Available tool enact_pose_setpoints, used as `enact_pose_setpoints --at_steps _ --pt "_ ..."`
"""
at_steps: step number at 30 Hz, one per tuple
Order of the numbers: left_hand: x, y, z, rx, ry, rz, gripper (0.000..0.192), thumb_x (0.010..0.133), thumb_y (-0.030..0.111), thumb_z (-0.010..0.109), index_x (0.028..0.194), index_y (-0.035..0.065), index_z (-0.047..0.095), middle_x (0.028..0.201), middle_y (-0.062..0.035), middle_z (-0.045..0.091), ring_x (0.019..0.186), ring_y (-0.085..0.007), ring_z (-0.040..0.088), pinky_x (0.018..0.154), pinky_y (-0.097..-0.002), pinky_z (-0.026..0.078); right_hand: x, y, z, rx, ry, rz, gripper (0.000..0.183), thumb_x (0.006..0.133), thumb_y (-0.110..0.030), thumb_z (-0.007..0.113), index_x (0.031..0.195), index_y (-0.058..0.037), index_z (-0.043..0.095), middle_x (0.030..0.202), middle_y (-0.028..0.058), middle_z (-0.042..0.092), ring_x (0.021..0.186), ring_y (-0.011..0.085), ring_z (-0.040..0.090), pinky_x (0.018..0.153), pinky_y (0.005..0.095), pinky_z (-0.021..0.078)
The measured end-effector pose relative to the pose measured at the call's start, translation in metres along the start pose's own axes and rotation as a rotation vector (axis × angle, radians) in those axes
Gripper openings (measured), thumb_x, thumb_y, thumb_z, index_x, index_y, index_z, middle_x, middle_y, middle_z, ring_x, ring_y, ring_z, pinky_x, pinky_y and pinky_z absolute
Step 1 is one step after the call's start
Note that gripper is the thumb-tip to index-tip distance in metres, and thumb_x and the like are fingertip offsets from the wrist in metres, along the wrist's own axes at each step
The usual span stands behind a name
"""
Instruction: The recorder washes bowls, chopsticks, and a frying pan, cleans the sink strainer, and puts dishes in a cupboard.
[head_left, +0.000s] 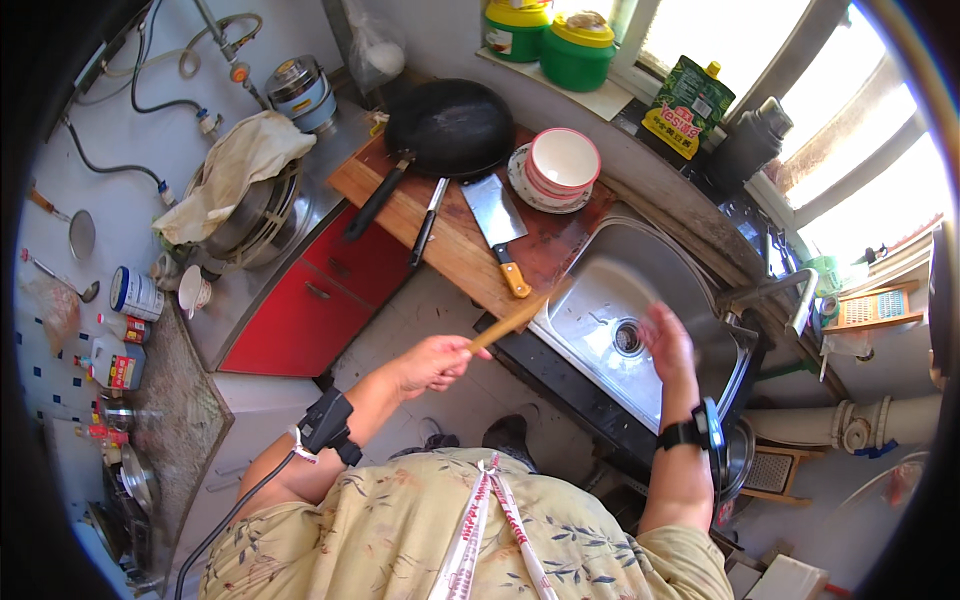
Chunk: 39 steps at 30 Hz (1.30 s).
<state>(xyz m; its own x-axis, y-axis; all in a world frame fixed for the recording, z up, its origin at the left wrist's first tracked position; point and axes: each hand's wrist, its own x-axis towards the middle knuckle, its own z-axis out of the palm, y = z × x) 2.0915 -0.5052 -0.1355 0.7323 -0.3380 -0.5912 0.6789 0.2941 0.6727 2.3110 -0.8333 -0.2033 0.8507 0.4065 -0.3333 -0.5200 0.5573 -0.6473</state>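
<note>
My left hand (439, 364) grips one end of a slim wooden stick (517, 321). The stick slants up and right, its far end over the gap between the wooden board and the sink. My right hand (666, 341), blurred, hovers above the stainless-steel sink (581, 326) near its drain (628, 337), with nothing visible in it. A cleaver (495, 214) with a wood-and-black handle lies on the wooden board (457, 259), just beyond the stick. Beside it is a narrow knife-like tool (429, 225) with a black handle, partly past the board's edge.
A black wok (450, 127) and pink-rimmed stacked bowls (564, 159) on a plate stand at the board's back. The faucet (780, 292) reaches over the sink's right side. At left, a cloth (240, 169) covers a steamer pot (255, 217). Red cabinet doors (300, 315) are below.
</note>
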Motion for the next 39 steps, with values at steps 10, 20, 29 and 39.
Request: enact_pose_setpoints --at_steps 10,20,29,39 --pt "-0.098 -0.035 -0.052 -0.215 0.330 0.284 0.026 0.091 0.018 0.038 0.115 0.0081 0.044 0.060 0.0051 0.032 0.045 -0.0018 0.025 0.038 -0.0157 0.021 0.041 0.108 0.091 -0.580 0.060 0.043 0.049 0.081 -0.015 0.053 0.124 0.0026 0.035 0.113 0.0191 0.050 0.090 0.0257 0.057 0.074 0.0326 0.0492" --pt "-0.165 -0.077 -0.048 -0.359 0.670 0.417 0.026 0.091 0.021 0.040 0.113 0.0068 0.045 0.060 0.0050 0.032 0.045 -0.0024 0.024 0.039 -0.0159 0.022 0.194 0.133 0.069 -0.840 -0.303 -0.373 0.032 0.086 -0.015 0.047 0.108 0.0068 0.044 0.110 0.0212 0.048 0.099 0.0318 0.051 0.084 0.0350 0.0484" --pt "-0.185 -0.101 -0.022 -0.579 0.968 0.555 0.024 0.092 0.020 0.038 0.111 0.0075 0.047 0.058 0.0049 0.031 0.045 -0.0029 0.024 0.040 -0.0165 0.022 0.220 0.124 0.113 -0.189 0.034 0.166 0.040 0.077 0.007 0.039 0.117 0.0027 0.042 0.121 0.0174 0.042 0.111 0.0326 0.040 0.087 0.0458 0.0458" --pt "-0.204 -0.134 -0.026 -0.713 1.122 0.702 0.020 0.091 0.017 0.039 0.106 0.0079 0.048 0.058 0.0039 0.033 0.045 -0.0038 0.027 0.039 -0.0179 0.024 0.208 0.098 0.104 -0.216 0.008 0.178 0.056 0.069 0.009 0.036 0.124 -0.0019 0.033 0.125 0.0172 0.038 0.112 0.0361 0.040 0.086 0.0529 0.0437"
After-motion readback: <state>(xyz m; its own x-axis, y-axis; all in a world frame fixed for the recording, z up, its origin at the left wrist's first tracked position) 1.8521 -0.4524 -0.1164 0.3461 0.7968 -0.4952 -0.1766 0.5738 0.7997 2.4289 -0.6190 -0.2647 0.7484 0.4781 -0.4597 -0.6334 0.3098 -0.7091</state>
